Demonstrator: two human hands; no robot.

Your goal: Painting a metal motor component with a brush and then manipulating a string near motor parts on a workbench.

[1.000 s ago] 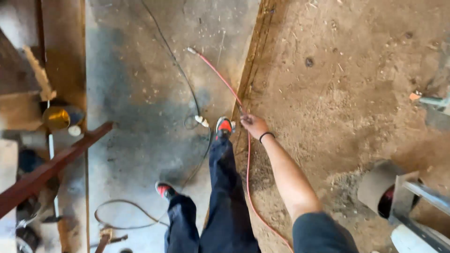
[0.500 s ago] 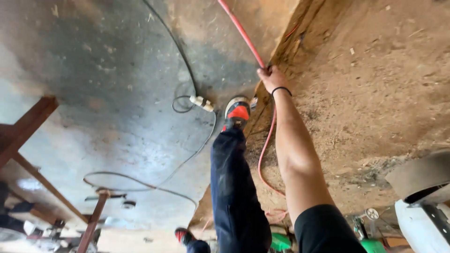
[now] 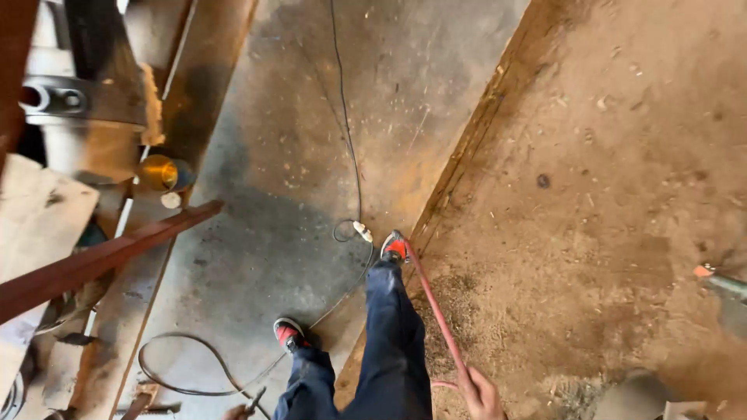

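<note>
Workshop or sawmill floor: sawdust-strewn ground (image 3: 607, 202) beyond right hand (image 3: 478, 393), bare concrete (image 3: 311, 155), cable (image 3: 346, 132), timber beam (image 3: 101, 260) far left.

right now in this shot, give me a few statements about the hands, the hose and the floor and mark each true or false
1. The right hand has its grip on a red hose. True.
2. The red hose runs up past the forward shoe. True.
3. The left hand shows in full, spread flat on the floor. False: only a sliver of it shows at the bottom edge, next to a dark tool; its grip cannot be made out.
4. The sawdust-covered ground lies to the person's left. False: it lies to the right, beyond a wooden board edge.
5. A thin black cable runs across the concrete floor. True.
</note>
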